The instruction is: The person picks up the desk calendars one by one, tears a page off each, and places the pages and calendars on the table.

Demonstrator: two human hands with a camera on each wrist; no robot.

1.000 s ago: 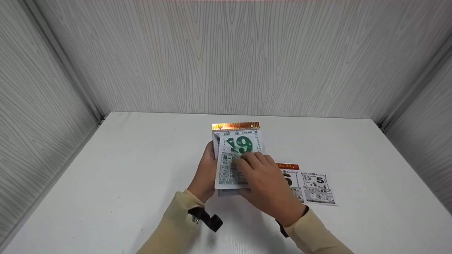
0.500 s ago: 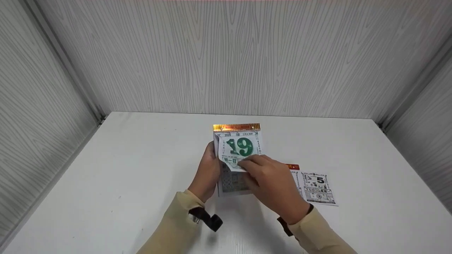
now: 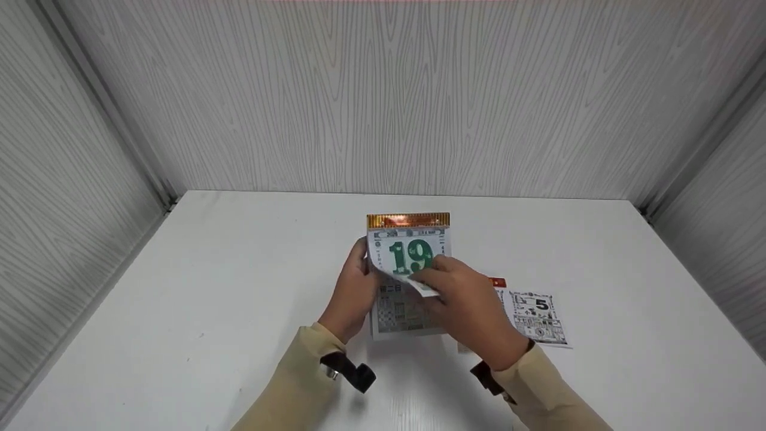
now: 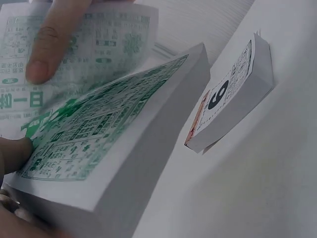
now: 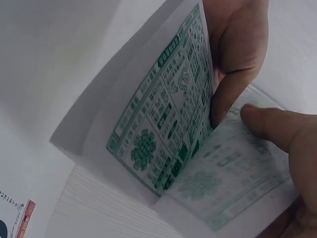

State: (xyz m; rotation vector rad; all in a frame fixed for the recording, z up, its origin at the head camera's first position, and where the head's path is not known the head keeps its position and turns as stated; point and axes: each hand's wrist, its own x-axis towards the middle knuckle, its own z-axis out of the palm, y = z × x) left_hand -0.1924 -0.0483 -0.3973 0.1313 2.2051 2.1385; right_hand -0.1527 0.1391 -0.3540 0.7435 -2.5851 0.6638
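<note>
A thick tear-off calendar block, with a gold and red header strip (image 3: 408, 221), is between both hands. My left hand (image 3: 348, 296) grips its left side, with the thumb against the front. Its top sheet (image 3: 389, 254), printed with a green 19, is bent upward from below. The right hand (image 3: 470, 305) pinches this sheet near its lower right corner. Beneath it, green print on the following page (image 4: 104, 124) shows in the left wrist view. From the right wrist view, the right thumb (image 5: 270, 121) presses on the back of the lifted sheet (image 5: 223, 178).
A smaller calendar block (image 4: 225, 94) with a red header lies to the right on the white table (image 3: 239, 287), mostly behind the right hand in the head view. Beside it is a loose sheet (image 3: 540, 320) printed with a 5. Wood-grain panels (image 3: 383, 96) enclose the table.
The right hand has moved slightly right, and the top sheet's lower part has curled upward, uncovering the page below. The block has shifted a little right and nearer. The left hand keeps its grip.
</note>
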